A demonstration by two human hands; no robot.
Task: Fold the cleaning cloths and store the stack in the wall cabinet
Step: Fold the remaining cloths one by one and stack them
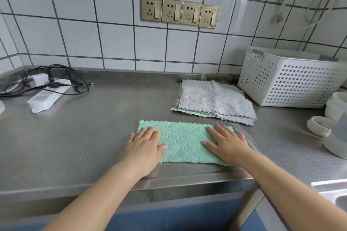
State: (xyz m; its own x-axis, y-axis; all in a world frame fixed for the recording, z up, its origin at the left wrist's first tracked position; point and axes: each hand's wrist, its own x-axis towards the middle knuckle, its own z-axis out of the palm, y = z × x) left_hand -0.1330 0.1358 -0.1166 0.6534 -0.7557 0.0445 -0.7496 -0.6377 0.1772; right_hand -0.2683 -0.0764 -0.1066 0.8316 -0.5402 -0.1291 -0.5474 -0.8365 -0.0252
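Green cloth under flat fingers

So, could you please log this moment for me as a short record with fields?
surface: steel counter
cloth in work: green cloth, folded to a strip, flat near the front edge
left hand: flat on the strip's left end
right hand: flat on its right end
waiting: pile of cloths, grey on top, behind the strip
nearby: white basket right of the pile; power strip far left
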